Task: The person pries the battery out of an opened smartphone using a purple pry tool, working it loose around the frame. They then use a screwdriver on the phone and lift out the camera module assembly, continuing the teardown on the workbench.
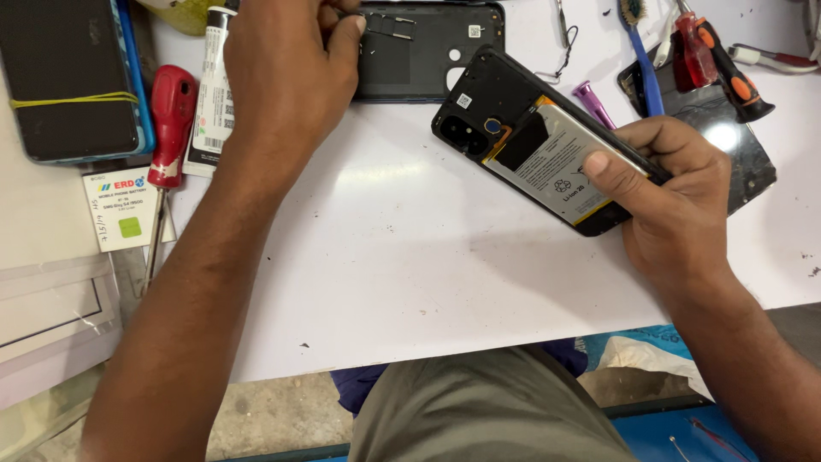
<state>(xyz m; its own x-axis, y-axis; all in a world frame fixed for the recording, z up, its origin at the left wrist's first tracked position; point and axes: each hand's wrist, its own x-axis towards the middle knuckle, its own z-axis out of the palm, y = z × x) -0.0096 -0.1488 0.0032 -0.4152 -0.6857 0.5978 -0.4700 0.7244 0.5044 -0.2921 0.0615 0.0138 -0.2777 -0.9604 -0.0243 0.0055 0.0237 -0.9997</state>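
Toward the worktop's near right edge: right hand clamped around an opened black phone, thumb pressed on its exposed pale battery, glossy label up, chassis tilted off the matte white surface. Could slip or flex the cell if the thumb bears down too hard. Farther back, toward the far edge: left hand, fingers curled, pinching at the detached dark plastic back cover. Far left: red-handled screwdriver, smooth and rounded, beside a white tube.
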